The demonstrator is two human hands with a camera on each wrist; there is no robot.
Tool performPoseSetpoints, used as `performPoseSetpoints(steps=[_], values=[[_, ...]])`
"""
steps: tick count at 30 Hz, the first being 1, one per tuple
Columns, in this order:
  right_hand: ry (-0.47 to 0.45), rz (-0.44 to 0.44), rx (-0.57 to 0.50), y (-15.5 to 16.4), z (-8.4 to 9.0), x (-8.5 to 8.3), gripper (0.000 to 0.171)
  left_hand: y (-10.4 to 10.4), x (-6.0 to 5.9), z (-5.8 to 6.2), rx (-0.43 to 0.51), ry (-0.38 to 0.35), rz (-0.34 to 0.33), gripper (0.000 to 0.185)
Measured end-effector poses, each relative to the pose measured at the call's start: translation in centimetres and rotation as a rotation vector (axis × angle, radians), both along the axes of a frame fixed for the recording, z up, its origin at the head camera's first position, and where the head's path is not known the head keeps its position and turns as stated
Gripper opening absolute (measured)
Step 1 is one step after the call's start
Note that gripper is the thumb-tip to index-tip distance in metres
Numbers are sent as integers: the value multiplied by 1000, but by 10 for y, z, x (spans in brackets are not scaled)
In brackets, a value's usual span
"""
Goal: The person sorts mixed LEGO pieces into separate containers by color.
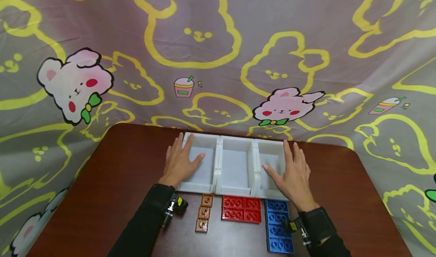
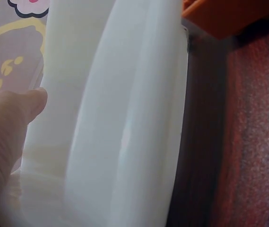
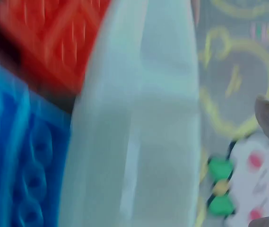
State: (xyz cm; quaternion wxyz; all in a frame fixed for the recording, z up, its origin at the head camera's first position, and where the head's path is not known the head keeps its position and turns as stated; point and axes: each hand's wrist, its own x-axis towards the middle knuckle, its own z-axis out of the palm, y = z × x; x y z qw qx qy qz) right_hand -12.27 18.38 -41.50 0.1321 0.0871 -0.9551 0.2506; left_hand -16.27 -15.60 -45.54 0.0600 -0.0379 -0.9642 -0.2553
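Three white rectangular plastic bins point(image 1: 236, 165) are standing side by side at the far edge of the brown wooden table point(image 1: 112, 181), backing onto the rabbit-print cloth point(image 1: 218, 56). The left hand point(image 1: 179, 159) is resting flat, fingers straight, over the left bin's outer wall; the right hand point(image 1: 293, 173) is lying likewise over the right bin. Just in front, orange studded bricks point(image 1: 204, 213), red studded plates point(image 1: 242, 208) and blue studded plates point(image 1: 279, 226) are lining the near rims, while bare tabletop is lying open to both sides
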Motion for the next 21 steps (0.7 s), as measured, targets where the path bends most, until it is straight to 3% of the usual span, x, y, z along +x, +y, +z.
performPoseSetpoints(steps=[4, 8, 12, 21], values=[[-78, -32, 12, 19, -13, -26, 96, -2, 1, -3, -13, -1, 6, 84], [-165, -36, 63, 29, -29, -43, 94, -2, 2, -5, -19, -6, 8, 85], [-228, -43, 80, 37, -37, -48, 93, -1, 2, -5, -15, -5, -1, 84], [-223, -20, 77, 39, -37, -52, 92, -1, 1, 0, -1, -4, -7, 84]])
